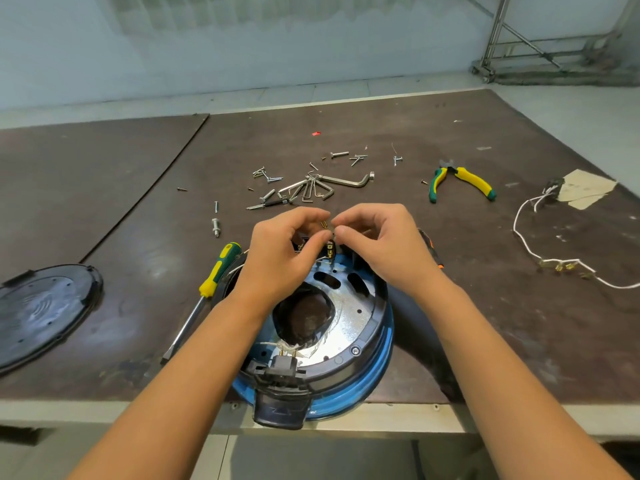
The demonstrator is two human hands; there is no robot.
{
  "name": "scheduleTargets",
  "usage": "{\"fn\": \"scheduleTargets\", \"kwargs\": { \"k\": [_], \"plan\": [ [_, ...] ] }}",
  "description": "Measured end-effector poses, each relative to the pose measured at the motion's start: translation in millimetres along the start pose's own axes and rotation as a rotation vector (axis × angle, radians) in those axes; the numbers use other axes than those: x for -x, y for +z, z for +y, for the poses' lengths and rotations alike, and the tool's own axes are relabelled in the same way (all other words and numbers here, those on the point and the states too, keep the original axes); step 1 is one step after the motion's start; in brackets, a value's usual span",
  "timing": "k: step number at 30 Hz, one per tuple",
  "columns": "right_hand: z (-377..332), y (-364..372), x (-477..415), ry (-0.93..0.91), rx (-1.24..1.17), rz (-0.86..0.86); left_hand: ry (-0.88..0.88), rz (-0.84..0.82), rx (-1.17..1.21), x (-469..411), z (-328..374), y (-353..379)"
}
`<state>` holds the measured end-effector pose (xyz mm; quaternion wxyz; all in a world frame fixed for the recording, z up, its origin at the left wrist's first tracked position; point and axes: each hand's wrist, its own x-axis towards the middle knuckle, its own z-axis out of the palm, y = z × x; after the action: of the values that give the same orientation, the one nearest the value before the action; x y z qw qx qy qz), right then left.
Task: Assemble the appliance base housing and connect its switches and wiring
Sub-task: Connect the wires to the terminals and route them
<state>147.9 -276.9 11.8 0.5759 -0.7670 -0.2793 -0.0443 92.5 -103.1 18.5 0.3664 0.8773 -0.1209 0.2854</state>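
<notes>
Resting at the near edge of the table [104, 209], the blue-rimmed base housing [360, 327] lies open side up, with one black plug socket [282, 367] at its near rim. Over the far rim, the left hand [277, 251] and right hand [377, 244] meet fingertip to fingertip. Both sets of fingers are curled in a tight pinch on one small black switch [330, 250], whose brass terminals [324, 224] show between them. The hands hide most of the switch and the wiring beneath it.

One green-and-yellow screwdriver [216, 271] touches the housing's left side. A second tool with an orange handle [431, 251] is mostly hidden behind the right hand. One black cover plate [41, 310] lies well to the left, cut off by the frame. Farther back lie a bunch of hex keys [318, 188] too tangled to count, loose screws [266, 176], one pair of pliers [460, 180] and one white wire harness [554, 265].
</notes>
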Motion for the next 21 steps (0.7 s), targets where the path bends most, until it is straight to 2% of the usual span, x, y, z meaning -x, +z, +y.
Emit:
{"fn": "scheduleTargets", "kwargs": {
  "k": [6,11,14,21],
  "plan": [
    [5.6,-1.8,-1.6,0.007,0.004,0.024,0.069,-0.022,-0.075,-1.8,-3.8,0.7],
    [12.9,1.0,-3.2,0.032,0.163,0.068,0.041,-0.146,-0.132,-1.7,-6.2,2.6],
    [15.2,0.7,-3.5,0.048,0.258,-0.011,0.047,-0.162,-0.218,-0.1,-8.1,1.7],
    [15.0,4.0,-8.6,0.142,0.291,-0.179,0.023,-0.201,-0.267,1.1,-10.2,2.3]
  ]
}}
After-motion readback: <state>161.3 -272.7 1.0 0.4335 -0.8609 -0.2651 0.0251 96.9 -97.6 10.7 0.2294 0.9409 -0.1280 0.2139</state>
